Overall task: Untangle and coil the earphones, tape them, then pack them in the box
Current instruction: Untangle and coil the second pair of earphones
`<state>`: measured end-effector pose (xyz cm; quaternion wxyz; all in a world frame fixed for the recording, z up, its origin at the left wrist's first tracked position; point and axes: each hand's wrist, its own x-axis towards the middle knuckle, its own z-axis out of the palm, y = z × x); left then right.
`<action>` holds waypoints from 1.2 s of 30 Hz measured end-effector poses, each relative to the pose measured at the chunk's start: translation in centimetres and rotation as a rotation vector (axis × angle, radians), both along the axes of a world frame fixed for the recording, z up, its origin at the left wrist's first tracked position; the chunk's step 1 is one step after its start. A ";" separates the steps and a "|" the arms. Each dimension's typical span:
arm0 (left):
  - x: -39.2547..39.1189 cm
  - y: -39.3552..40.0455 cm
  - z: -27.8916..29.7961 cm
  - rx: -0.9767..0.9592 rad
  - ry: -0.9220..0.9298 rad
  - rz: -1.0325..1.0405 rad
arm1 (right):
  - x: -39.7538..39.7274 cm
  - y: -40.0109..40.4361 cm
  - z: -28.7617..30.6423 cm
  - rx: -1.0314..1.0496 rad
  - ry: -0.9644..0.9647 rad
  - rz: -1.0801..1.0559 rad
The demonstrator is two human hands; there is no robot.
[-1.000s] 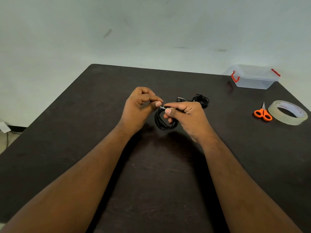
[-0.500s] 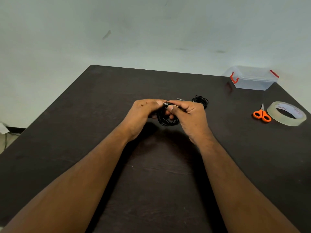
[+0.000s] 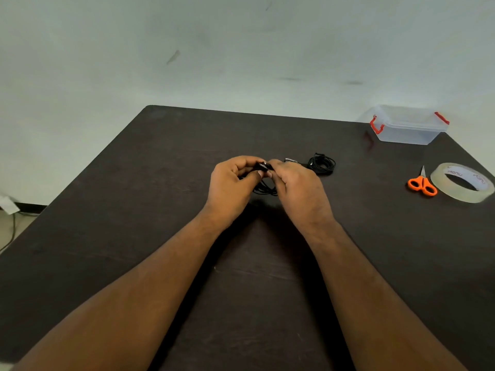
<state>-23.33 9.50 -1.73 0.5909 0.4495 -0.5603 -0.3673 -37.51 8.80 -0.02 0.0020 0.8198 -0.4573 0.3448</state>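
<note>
A: Where are the earphones?
B: Between the two hands, over the middle of the dark, matt table; thin black cable wound into loops, the lower loops hanging out beneath the knuckles.
A: And the grip?
B: The left hand has its fingers curled round the coil, thumb against it; the right hand pinches the same bundle at the top, where a small bright metal tip shows.
A: Anything else in black?
B: A second bundle of cable lies on the table just beyond the right hand, loosely round; I cannot tell whether it touches the hand.
A: The box?
B: The box is clear plastic, rectangular, with red clasps, at the far right corner; nearer sit orange-handled scissors touching or just beside a glossy ring of clear tape.
</note>
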 end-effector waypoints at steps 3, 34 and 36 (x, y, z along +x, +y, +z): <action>0.1 0.0 0.1 0.084 0.170 -0.072 | 0.5 0.3 0.0 -0.009 -0.006 -0.027; 0.8 -0.1 0.9 0.230 0.271 -0.141 | 0.2 -0.2 -1.2 0.023 -0.386 0.161; 0.6 -0.1 1.0 0.251 0.280 -0.150 | 0.1 -0.2 -1.2 -0.019 -0.349 0.162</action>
